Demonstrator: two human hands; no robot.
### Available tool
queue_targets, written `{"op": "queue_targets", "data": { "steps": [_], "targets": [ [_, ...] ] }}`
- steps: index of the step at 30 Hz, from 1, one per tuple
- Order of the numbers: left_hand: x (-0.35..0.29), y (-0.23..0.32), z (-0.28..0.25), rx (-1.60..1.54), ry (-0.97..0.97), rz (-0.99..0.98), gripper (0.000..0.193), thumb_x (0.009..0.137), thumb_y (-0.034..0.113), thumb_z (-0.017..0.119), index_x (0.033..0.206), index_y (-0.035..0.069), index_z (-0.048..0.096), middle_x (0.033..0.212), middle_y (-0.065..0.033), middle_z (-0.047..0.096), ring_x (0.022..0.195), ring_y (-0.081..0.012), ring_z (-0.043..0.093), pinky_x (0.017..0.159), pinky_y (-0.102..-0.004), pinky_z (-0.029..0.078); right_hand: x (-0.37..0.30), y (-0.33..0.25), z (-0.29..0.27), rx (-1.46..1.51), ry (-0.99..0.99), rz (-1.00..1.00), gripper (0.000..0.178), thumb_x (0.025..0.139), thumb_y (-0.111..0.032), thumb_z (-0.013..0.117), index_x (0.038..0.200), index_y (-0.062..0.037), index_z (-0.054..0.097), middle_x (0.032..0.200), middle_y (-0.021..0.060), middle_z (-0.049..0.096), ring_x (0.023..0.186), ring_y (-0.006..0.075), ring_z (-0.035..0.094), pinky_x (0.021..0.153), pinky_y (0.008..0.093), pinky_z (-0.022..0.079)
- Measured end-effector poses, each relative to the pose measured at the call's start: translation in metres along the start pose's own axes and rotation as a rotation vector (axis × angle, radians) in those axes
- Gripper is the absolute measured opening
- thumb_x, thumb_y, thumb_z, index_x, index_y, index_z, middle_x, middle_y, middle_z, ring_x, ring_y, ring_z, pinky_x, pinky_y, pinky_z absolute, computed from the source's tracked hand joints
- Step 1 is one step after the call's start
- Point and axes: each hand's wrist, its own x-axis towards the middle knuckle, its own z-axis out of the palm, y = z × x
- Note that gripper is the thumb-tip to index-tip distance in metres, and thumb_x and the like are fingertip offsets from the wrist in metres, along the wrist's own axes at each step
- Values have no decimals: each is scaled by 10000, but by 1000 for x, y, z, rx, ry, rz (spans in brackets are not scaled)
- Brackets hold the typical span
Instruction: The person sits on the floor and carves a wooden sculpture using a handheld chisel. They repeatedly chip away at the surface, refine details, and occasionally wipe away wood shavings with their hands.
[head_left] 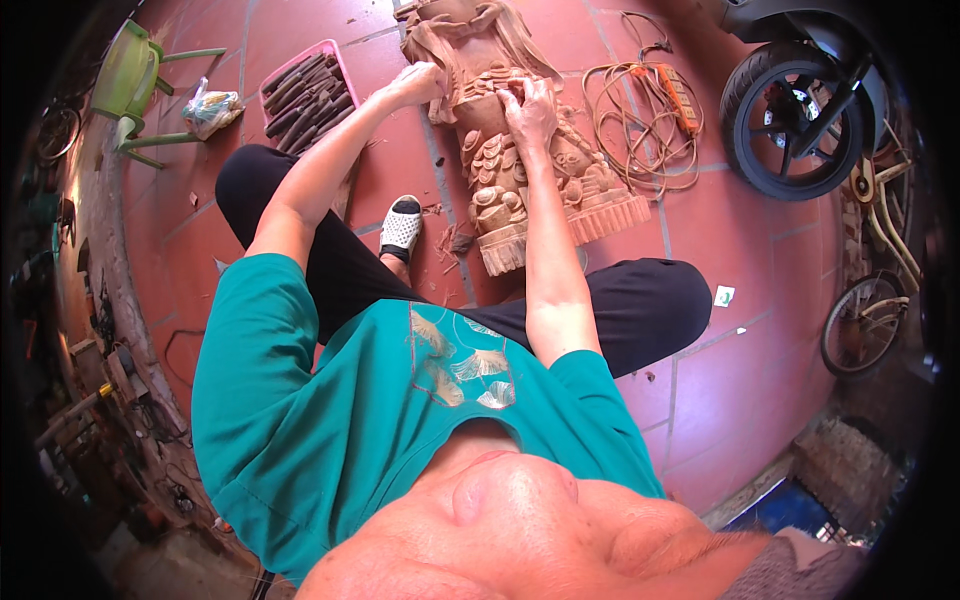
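Observation:
A carved wooden statue (pixel 495 185) lies on the red tiled floor in front of me, with coin-like rounds and scalloped shapes cut in relief. My left hand (pixel 420 84) is closed at its left edge; what its fingers hold, if anything, is hidden. Over the middle of the carving, my right hand (pixel 532 112) has its fingers bent and drawn together against the wood. Anything small between those fingertips cannot be made out.
A pink basket (pixel 354 85) full of dark carving tools (pixel 308 103) stands at left, near a green plastic chair (pixel 128 75) and a plastic bag (pixel 211 108). Right of the statue lie an orange power strip (pixel 672 98) and coiled cord (pixel 640 178). Beyond is a motorbike wheel (pixel 742 125).

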Motion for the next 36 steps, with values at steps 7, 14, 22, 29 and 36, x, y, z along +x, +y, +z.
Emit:
{"op": "queue_targets", "data": {
  "steps": [7,14,22,29,36],
  "targets": [
    [4,-8,38,-2,52,19,200,775,150,639,924,60,736,846,-172,711,844,-339,693,780,-429,539,1,0,2,-59,4,-64,240,767,-233,790,938,-84,710,892,86,616,889,250,599,789,382,492],
    [4,2,10,27,-236,67,176,780,141,641,900,77,753,838,-158,718,808,-329,699,753,-426,548,-1,8,1,-98,-3,-64,244,771,-246,785,933,-79,710,894,90,615,888,255,601,791,388,494],
    [-1,-14,21,-2,254,-76,174,819,192,663,939,92,738,896,-147,724,870,-322,699,795,-415,545,0,1,1,-40,-11,-13,236,770,-234,781,940,-85,713,891,84,625,887,250,605,796,384,495],
    [-6,-8,6,-18,-168,-95,167,800,188,684,921,106,766,838,-115,728,798,-277,706,743,-384,552,-4,3,-1,-33,-12,34,234,769,-232,785,939,-89,712,905,80,630,894,249,607,797,380,496],
    [1,-29,14,-182,285,-151,182,816,200,706,943,87,770,785,-105,710,731,-212,685,688,-369,541,-1,-1,1,-35,-2,5,203,745,-212,796,889,-103,704,921,95,629,961,294,585,850,417,478]
  ]
}}
